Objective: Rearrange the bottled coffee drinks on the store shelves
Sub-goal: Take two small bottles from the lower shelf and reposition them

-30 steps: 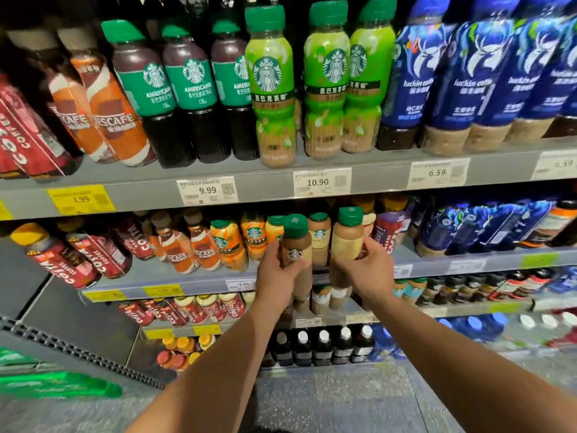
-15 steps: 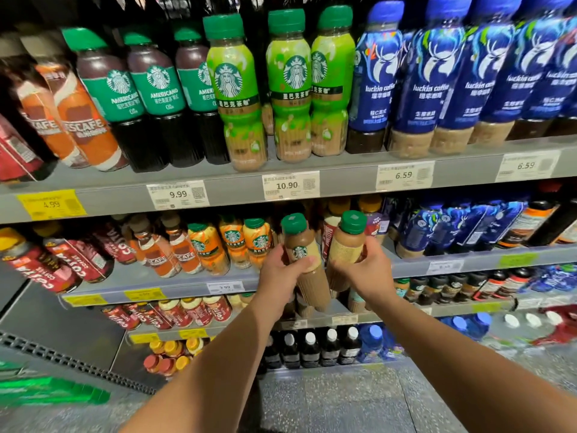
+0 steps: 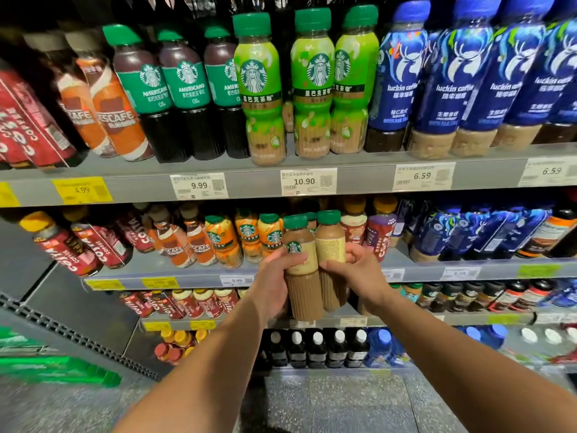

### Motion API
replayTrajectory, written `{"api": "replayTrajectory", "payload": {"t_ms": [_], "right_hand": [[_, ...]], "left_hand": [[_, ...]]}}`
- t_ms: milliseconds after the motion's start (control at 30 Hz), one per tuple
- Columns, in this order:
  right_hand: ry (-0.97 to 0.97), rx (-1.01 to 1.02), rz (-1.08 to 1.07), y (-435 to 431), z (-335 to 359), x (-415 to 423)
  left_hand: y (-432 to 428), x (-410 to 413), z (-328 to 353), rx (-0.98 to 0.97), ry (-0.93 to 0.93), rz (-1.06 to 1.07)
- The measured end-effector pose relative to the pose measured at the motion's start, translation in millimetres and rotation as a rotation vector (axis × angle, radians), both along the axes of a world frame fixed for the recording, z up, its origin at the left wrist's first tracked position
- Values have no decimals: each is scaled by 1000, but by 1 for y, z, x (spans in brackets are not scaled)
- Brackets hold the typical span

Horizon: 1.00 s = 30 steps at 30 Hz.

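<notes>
Two tan coffee bottles with green caps are held side by side in front of the second shelf (image 3: 175,270). My left hand (image 3: 274,276) grips the left bottle (image 3: 301,260), whose round green logo faces me. My right hand (image 3: 359,270) grips the right bottle (image 3: 330,245), its plain cream label toward me. Both bottles stand nearly upright and touch each other. Behind them sit orange-labelled bottles (image 3: 246,235) with the same logo on the second shelf.
The top shelf (image 3: 218,170) holds orange, dark green, light green (image 3: 260,89) and blue bottles (image 3: 402,79). Red bottles (image 3: 78,245) lie at left on the second shelf, blue ones (image 3: 452,229) at right. Lower shelves carry small bottles; the speckled floor (image 3: 343,398) lies below.
Both hands have lifted their bottles a little and brought them together until they touch. The view has shifted, so the shelves appear further right and nearer.
</notes>
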State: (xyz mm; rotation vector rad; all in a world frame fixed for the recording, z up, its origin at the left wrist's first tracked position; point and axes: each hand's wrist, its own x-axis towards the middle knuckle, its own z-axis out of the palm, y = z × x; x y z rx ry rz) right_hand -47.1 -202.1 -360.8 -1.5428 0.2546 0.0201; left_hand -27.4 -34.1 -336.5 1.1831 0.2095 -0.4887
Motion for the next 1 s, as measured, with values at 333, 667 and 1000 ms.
{"api": "replayTrajectory", "payload": {"t_ms": [333,667,1000], "right_hand": [[-116,-84,-208,0,3,8],[-131,-245,-307,18,11,23],[-182,-374,-343,30,1,28]], "left_hand": [[10,-11,-1,211,-184,152],[8,5,2,471,-354,281],[19,20,-11,487,-455,235]]}}
